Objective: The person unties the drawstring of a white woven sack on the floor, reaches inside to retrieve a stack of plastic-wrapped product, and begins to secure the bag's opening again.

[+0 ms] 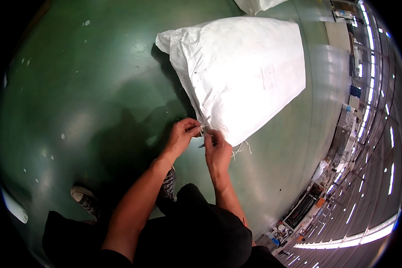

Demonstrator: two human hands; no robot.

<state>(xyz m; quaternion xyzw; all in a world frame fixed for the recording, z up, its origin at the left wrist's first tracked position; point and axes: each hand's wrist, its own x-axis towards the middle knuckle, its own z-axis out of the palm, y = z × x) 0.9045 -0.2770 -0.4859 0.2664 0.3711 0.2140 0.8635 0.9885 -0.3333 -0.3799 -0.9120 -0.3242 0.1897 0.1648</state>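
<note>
A large, full white sack [254, 67] rests on the floor in front of me, its creased edge running along the left side down to the near corner. At that corner my left hand [182, 135] is closed in a pinch on a thin white strand [205, 121]. Close beside it, my right hand [217, 149] is closed too, fingertips against the same corner. A small dark tip shows by its fingers, but what it belongs to is hidden. Loose white threads [241, 149] hang from the sack just right of my right hand.
The green floor [76, 89] carries a few pale marks. Another white sack [259, 4] is partly visible at the top edge. My shoes [169, 184] stand below my hands. Along the far right run cluttered benches and equipment [303, 207]. A white object [15, 207] lies at the lower left.
</note>
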